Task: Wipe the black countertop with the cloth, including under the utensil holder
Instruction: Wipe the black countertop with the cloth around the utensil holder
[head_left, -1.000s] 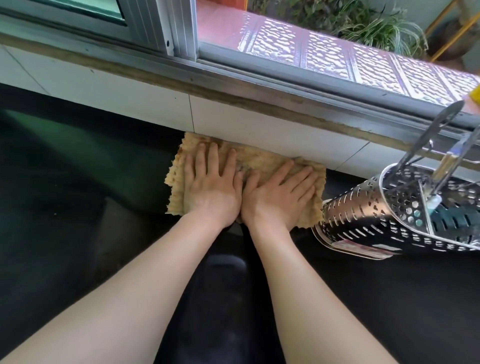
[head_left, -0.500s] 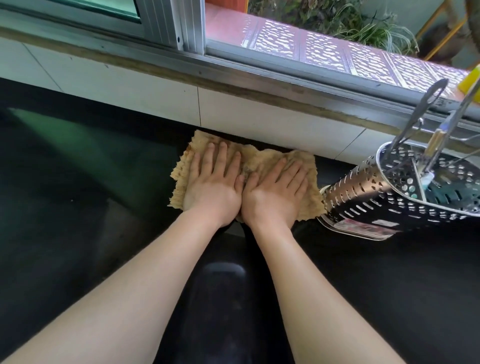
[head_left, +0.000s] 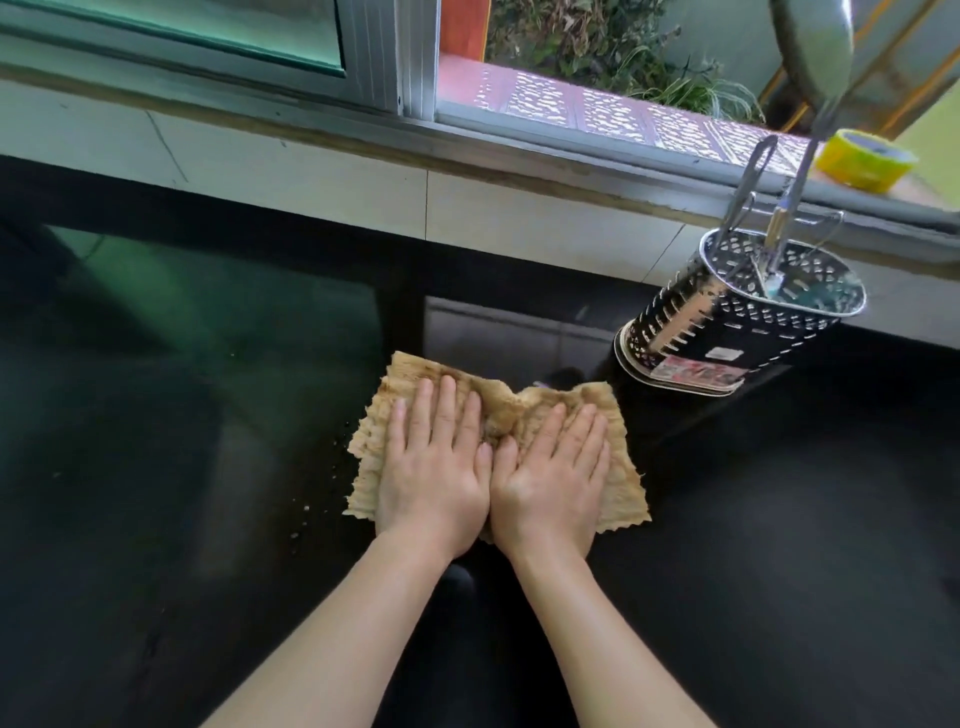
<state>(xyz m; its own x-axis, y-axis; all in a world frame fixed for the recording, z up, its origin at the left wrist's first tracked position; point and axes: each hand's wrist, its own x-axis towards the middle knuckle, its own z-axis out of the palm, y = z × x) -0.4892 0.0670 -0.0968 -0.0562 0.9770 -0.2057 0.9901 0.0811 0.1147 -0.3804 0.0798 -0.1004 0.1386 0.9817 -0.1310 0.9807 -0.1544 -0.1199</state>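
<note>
A tan, frayed cloth (head_left: 626, 483) lies flat on the glossy black countertop (head_left: 208, 467), in the middle of the view. My left hand (head_left: 434, 467) and my right hand (head_left: 550, 478) press down on it side by side, palms flat, fingers spread, thumbs nearly touching. A perforated steel utensil holder (head_left: 727, 322) with tongs and other utensils in it stands upright on the countertop, to the right of and behind the cloth, a short gap from its far right corner. Small crumbs dot the counter just left of the cloth.
A white tiled backsplash (head_left: 519, 223) and a metal window frame run along the back edge. A yellow tape roll (head_left: 865, 158) sits on the window sill at the far right. A metal utensil head hangs in at the top right.
Both hands have dragged the cloth away from the backsplash toward me. The cloth now lies a short distance from the wall, and the holder sits farther behind it.
</note>
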